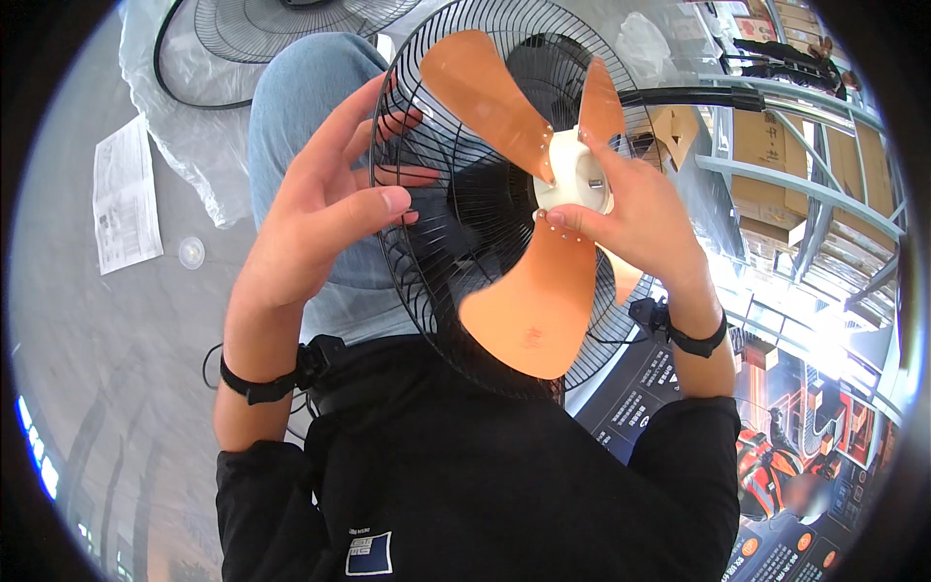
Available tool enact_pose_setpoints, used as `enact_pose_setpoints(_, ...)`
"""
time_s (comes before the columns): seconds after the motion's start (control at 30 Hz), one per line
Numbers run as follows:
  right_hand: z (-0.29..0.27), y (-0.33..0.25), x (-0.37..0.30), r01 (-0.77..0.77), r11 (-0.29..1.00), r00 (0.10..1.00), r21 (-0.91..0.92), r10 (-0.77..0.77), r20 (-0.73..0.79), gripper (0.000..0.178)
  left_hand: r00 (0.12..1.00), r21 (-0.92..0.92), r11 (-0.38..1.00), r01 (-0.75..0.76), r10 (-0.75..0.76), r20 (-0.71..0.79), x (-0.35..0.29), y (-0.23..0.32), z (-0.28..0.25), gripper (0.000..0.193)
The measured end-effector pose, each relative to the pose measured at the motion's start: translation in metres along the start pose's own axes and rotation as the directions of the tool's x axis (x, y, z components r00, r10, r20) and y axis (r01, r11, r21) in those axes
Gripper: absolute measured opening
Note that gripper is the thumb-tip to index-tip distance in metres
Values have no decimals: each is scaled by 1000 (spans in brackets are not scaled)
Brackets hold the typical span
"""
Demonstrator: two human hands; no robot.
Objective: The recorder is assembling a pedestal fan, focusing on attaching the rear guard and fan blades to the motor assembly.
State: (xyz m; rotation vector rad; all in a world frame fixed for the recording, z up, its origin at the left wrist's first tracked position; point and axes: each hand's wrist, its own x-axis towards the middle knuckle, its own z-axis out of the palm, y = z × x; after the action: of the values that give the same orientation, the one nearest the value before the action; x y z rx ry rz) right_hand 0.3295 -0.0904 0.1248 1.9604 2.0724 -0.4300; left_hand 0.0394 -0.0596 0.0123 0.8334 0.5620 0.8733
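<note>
A person in a black short-sleeved shirt (524,466), a black strap (259,390) around each wrist, holds the four-bladed translucent orange fan blade set (535,301) in front of the body. The right hand (645,204) has hold of its round off-white plastic hub (572,175): the thumb lies on the near edge by the root of the lower blade, the index finger reaches the upper edge, and the fingers are closed around the hub's right side. The blade set sits within the round black wire guard (409,291), which stands tilted. At the guard's left rim the left hand (325,199) is half open, its fingers bent and spread among the wires and its thumb apart from them; I cannot tell how firmly it grips.

Beyond the guard is a knee in light blue jeans (315,112). On the grey floor (107,339), to the left, lie a white printed sheet (128,197) and, just beside it, a small clear round disc (191,253). Farther off, a second black wire guard (228,34) rests on clear plastic sheeting (199,160). At the far right, brown cardboard boxes (766,155) stand on pale metal racking (795,189).
</note>
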Motion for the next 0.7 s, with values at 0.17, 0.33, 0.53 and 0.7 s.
enact_pose_setpoints(0.17, 9, 4, 5, -89, 994, 996, -65, 91, 20, 80, 1000, 19, 1000, 0, 0, 10, 2, 1, 0, 97)
enact_pose_setpoints(0.33, 6, -2, 9, -70, 975, 997, -212, 61, -49, 79, 1000, 11, 1000, -16, 16, 6, 0, 0, 0, 96)
enact_pose_setpoints(0.53, -18, -11, 7, -236, 968, 949, -85, 249, 194, 63, 999, 16, 999, -47, 47, -12, -2, -5, -7, 96)
enact_pose_setpoints(0.7, -4, 17, -8, 270, 957, 940, -107, -286, -187, 66, 997, -80, 996, -46, 51, 60, -1, -3, -11, 89)
